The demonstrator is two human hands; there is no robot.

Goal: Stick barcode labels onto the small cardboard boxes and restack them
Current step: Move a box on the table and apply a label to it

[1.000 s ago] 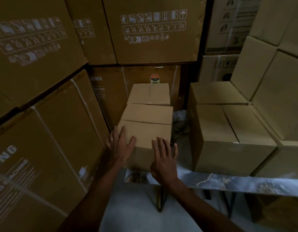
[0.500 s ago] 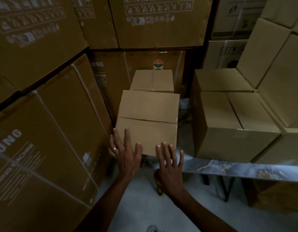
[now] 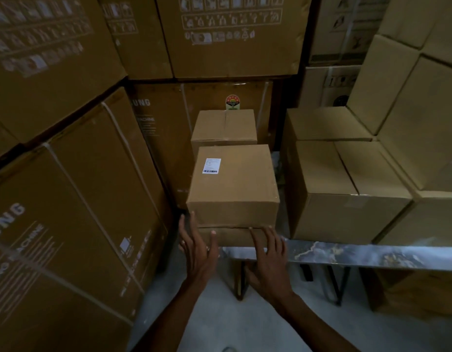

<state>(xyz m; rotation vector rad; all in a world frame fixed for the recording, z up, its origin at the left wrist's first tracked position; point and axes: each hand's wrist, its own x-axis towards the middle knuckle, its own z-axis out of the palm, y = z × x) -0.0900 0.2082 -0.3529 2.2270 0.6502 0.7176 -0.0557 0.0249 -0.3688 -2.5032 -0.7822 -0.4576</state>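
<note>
A small cardboard box (image 3: 233, 184), matte brown and square-edged, sits on the near left end of the bench (image 3: 372, 254), whose top is glossy and marble-patterned. A white barcode label (image 3: 211, 165) is stuck flat on the far left part of its top face. It appears to rest on a lower box (image 3: 232, 236), of which only a narrow strip of the near face shows. Both hands lie against that strip with fingers straight and spread, gripping nothing: the left hand (image 3: 198, 246) at the near left corner, the right hand (image 3: 268, 252) at the near right. Just beyond stands another plain box (image 3: 224, 128) with a taped seam. To the right, larger smooth cartons (image 3: 346, 189) crowd the bench; printed cartons (image 3: 67, 186) wall the left.
</note>
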